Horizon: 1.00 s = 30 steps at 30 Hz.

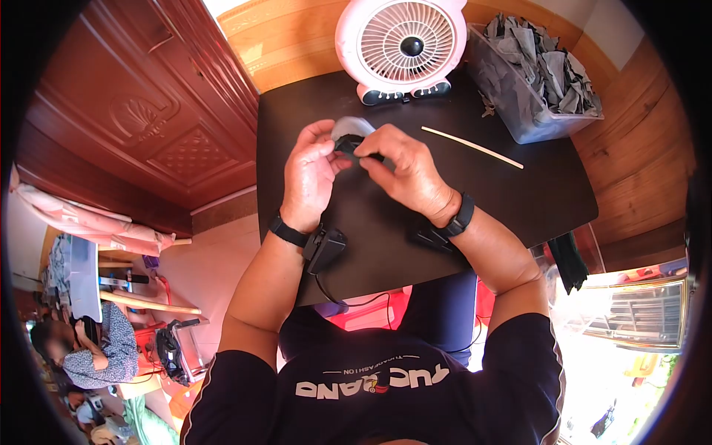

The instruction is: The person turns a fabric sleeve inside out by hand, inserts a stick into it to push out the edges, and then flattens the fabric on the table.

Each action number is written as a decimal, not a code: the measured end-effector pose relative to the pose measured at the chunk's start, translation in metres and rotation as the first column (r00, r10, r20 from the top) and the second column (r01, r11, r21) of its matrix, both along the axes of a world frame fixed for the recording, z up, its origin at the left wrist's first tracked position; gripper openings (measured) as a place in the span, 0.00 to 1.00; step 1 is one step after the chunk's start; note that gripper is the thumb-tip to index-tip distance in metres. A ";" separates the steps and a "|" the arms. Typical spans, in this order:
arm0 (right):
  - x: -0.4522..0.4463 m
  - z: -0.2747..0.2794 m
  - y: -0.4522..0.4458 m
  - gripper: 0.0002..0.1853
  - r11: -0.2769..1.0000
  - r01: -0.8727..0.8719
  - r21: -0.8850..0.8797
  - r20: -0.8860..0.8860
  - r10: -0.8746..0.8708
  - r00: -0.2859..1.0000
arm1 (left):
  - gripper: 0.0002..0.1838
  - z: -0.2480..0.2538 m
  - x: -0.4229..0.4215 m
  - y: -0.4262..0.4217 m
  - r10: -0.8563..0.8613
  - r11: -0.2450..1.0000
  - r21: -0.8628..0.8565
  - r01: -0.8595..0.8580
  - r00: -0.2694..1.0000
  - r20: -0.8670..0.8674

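Observation:
My left hand (pixel 309 174) and my right hand (pixel 404 167) meet over the dark table (pixel 363 230). Between them is a small black piece (pixel 347 144), possibly fabric, with a whitish translucent rounded part (pixel 351 127) showing along its far side. The fingers of my left hand close around the left end of it. My right thumb and fingertips pinch its right end. Much of the piece is hidden by my fingers, so I cannot tell its exact kind. A thin pale stick (pixel 472 147) lies on the table to the right of my right hand.
A pink fan (pixel 345 44) stands at the table's far edge. A clear plastic bin (pixel 534 130) heaped with grey cloth-like pieces (pixel 545 63) sits at the back right. A reddish carved wooden door (pixel 148 111) is on the left. Another person (pixel 111 348) sits at the lower left.

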State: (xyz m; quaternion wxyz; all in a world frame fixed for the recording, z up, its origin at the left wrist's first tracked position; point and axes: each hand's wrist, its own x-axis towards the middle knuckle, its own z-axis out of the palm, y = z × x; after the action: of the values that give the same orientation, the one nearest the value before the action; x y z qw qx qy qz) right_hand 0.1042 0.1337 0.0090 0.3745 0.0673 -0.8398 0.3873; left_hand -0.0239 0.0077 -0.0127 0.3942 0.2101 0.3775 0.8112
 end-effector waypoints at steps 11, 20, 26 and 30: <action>-0.013 -0.031 0.001 0.12 0.756 -0.103 -0.647 0.162 0.268 0.950 | 0.18 0.001 -0.002 0.001 -0.234 0.963 0.165 0.211 0.963 0.133; -0.009 -0.022 0.009 0.13 0.984 0.117 -0.131 0.235 -0.084 0.968 | 0.08 0.006 0.006 0.002 0.035 0.999 0.001 -0.035 0.999 0.016; -0.006 -0.015 0.013 0.14 0.804 0.069 -0.591 0.383 0.204 0.901 | 0.07 0.001 0.006 0.001 -0.086 0.994 -0.088 0.068 0.971 -0.221; -0.006 -0.007 0.007 0.10 0.559 -0.038 -0.828 0.150 0.286 0.946 | 0.09 0.011 0.011 0.001 -0.074 0.997 -0.021 0.073 0.997 -0.024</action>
State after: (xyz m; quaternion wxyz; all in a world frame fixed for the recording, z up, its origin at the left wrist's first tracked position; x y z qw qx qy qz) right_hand 0.0984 0.1409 0.0018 0.2083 -0.0881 -0.5988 0.7683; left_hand -0.0127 0.0084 -0.0019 0.4212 0.2300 0.3823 0.7897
